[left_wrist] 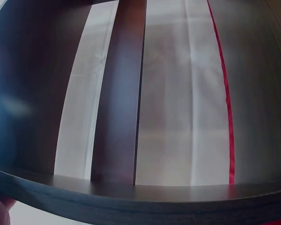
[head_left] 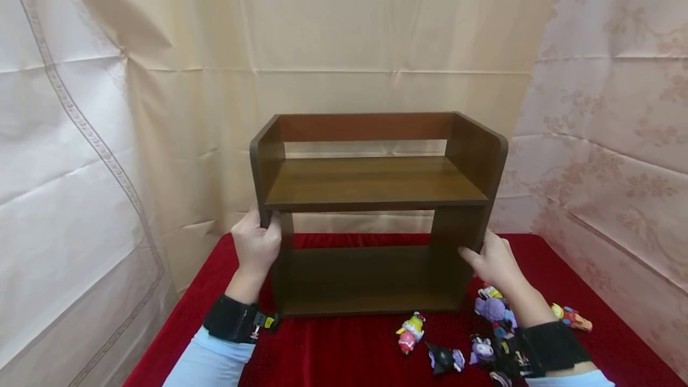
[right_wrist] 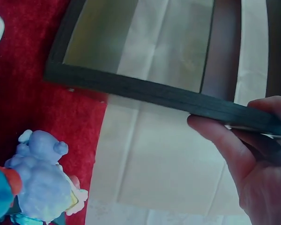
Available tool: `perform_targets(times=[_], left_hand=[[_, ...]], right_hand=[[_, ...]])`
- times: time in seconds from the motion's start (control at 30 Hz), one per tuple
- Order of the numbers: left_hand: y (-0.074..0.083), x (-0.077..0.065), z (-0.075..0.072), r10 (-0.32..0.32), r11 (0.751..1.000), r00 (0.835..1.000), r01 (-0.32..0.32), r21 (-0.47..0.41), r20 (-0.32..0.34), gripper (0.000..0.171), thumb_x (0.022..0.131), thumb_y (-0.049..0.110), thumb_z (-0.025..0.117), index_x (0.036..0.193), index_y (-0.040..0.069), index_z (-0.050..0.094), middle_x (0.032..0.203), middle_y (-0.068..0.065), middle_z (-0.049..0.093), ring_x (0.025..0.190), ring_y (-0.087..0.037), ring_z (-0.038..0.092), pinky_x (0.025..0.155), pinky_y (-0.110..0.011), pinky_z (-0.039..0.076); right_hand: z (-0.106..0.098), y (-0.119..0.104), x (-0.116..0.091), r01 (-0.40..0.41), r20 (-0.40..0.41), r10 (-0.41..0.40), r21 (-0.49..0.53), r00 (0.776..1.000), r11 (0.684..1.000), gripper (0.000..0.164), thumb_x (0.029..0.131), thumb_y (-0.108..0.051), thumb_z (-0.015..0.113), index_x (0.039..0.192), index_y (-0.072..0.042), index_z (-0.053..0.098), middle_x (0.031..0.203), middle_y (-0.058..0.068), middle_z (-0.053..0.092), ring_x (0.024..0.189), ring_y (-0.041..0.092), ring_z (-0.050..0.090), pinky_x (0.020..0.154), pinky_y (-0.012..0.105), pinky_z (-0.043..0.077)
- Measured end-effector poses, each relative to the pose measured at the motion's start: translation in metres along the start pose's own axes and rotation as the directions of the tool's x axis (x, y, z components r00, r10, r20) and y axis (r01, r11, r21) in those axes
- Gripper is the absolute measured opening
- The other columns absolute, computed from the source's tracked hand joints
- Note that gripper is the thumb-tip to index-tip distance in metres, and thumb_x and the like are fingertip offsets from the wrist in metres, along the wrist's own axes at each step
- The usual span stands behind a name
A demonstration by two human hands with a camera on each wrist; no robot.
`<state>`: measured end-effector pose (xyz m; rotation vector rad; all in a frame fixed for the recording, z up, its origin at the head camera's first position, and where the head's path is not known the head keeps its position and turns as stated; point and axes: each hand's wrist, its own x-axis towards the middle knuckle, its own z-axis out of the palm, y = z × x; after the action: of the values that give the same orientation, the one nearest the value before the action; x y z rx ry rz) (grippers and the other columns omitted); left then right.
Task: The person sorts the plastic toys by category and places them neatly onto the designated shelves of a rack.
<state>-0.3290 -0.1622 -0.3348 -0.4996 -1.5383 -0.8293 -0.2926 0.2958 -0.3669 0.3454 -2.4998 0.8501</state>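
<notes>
A brown wooden two-tier shelf (head_left: 376, 181) stands upright in the middle of the head view, its open front facing me. My left hand (head_left: 257, 240) grips the edge of its left side panel just below the middle board. On the opposite side, my right hand (head_left: 494, 258) holds the right panel a little lower, thumb on the inner face. The right wrist view shows the fingers (right_wrist: 220, 140) wrapped at the dark panel edge (right_wrist: 145, 89). In the left wrist view the panel edge (left_wrist: 131, 206) crosses the bottom, with only a bit of the hand showing at the corner.
Several small toy figures lie on the red cloth (head_left: 333, 351): a yellow-and-pink one (head_left: 411, 332), a black-and-purple one (head_left: 445, 358), a purple one (head_left: 490, 309) beneath the right forearm, and a red-and-yellow one (head_left: 572, 318) further right. Beige curtains (head_left: 322, 34) hang behind.
</notes>
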Motion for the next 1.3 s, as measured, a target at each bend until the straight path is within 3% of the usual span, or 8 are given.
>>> perform_targets(times=[0.1, 0.2, 0.3, 0.4, 0.7, 0.9, 1.07, 1.3], left_hand=[[0.000, -0.003, 0.004, -0.007, 1.000, 1.000, 0.007, -0.012, 0.012, 0.017, 0.085, 0.004, 0.061, 0.100, 0.004, 0.070, 0.061, -0.005, 0.060, 0.047, -0.014, 0.034, 0.036, -0.034, 0.035], [-0.001, -0.005, 0.008, -0.010, 0.999, 1.000, 0.011, -0.032, 0.021, 0.027, 0.085, 0.005, 0.062, 0.111, 0.007, 0.069, 0.082, -0.009, 0.071, 0.052, -0.014, 0.046, 0.042, -0.038, 0.044], [-0.001, -0.006, 0.010, -0.011, 0.999, 1.000, 0.012, -0.044, 0.024, 0.031, 0.085, 0.005, 0.062, 0.114, 0.007, 0.069, 0.098, -0.009, 0.071, 0.062, -0.015, 0.057, 0.048, -0.042, 0.050], [-0.002, -0.006, 0.010, -0.008, 0.999, 1.000, 0.009, -0.043, 0.023, 0.030, 0.084, 0.006, 0.063, 0.114, 0.007, 0.069, 0.103, -0.009, 0.070, 0.070, -0.017, 0.063, 0.053, -0.045, 0.053], [-0.005, -0.009, 0.008, -0.020, 0.999, 0.999, 0.021, -0.033, 0.042, 0.034, 0.085, 0.005, 0.063, 0.119, 0.008, 0.067, 0.105, -0.008, 0.069, 0.070, -0.017, 0.064, 0.055, -0.046, 0.056], [-0.005, -0.012, 0.005, -0.027, 0.999, 0.999, 0.028, -0.035, 0.046, 0.031, 0.086, 0.005, 0.063, 0.116, 0.008, 0.068, 0.096, -0.009, 0.071, 0.055, -0.013, 0.052, 0.045, -0.039, 0.049], [-0.001, -0.013, 0.005, -0.028, 0.999, 0.999, 0.029, -0.034, 0.038, 0.032, 0.085, 0.005, 0.063, 0.117, 0.008, 0.067, 0.093, -0.009, 0.071, 0.052, -0.013, 0.046, 0.042, -0.037, 0.045], [0.001, -0.015, 0.004, -0.051, 0.998, 0.995, 0.053, -0.025, 0.090, 0.036, 0.087, 0.008, 0.062, 0.123, 0.010, 0.064, 0.101, -0.009, 0.070, 0.064, -0.014, 0.055, 0.052, -0.042, 0.053]], right_hand=[[-0.004, 0.001, -0.006, -0.041, 0.014, 0.041, -0.008, 0.999, 0.999, 0.040, 0.087, -0.014, 0.068, 0.121, 0.000, 0.050, 0.106, 0.026, 0.064, 0.079, 0.031, 0.065, 0.062, 0.047, 0.058], [-0.007, 0.001, -0.011, -0.076, 0.028, 0.076, -0.018, 0.997, 0.997, 0.041, 0.089, -0.017, 0.067, 0.123, -0.001, 0.050, 0.111, 0.026, 0.063, 0.091, 0.037, 0.063, 0.069, 0.052, 0.057], [-0.007, 0.001, -0.015, -0.086, 0.033, 0.087, -0.025, 0.996, 0.996, 0.042, 0.089, -0.018, 0.066, 0.124, -0.001, 0.049, 0.112, 0.025, 0.062, 0.094, 0.039, 0.062, 0.070, 0.053, 0.056], [-0.005, 0.001, -0.017, -0.074, 0.026, 0.074, -0.032, 0.997, 0.997, 0.041, 0.089, -0.016, 0.066, 0.123, -0.001, 0.049, 0.112, 0.025, 0.062, 0.093, 0.039, 0.062, 0.069, 0.053, 0.056], [-0.002, 0.000, -0.018, -0.057, 0.006, 0.058, -0.036, 0.998, 0.998, 0.041, 0.087, -0.015, 0.067, 0.122, -0.001, 0.050, 0.109, 0.025, 0.064, 0.089, 0.038, 0.064, 0.066, 0.051, 0.057], [-0.001, -0.002, -0.019, -0.046, -0.004, 0.045, -0.045, 0.999, 0.998, 0.039, 0.087, -0.013, 0.067, 0.120, 0.000, 0.050, 0.107, 0.025, 0.064, 0.087, 0.037, 0.064, 0.066, 0.052, 0.057], [-0.001, -0.002, -0.023, -0.044, -0.028, 0.042, -0.061, 0.999, 0.997, 0.038, 0.087, -0.015, 0.066, 0.119, 0.000, 0.051, 0.105, 0.025, 0.065, 0.086, 0.037, 0.064, 0.067, 0.054, 0.056], [-0.004, -0.004, -0.030, -0.078, -0.020, 0.078, -0.025, 0.997, 0.997, 0.042, 0.091, -0.022, 0.064, 0.124, 0.000, 0.049, 0.109, 0.027, 0.063, 0.088, 0.039, 0.063, 0.067, 0.054, 0.056]])
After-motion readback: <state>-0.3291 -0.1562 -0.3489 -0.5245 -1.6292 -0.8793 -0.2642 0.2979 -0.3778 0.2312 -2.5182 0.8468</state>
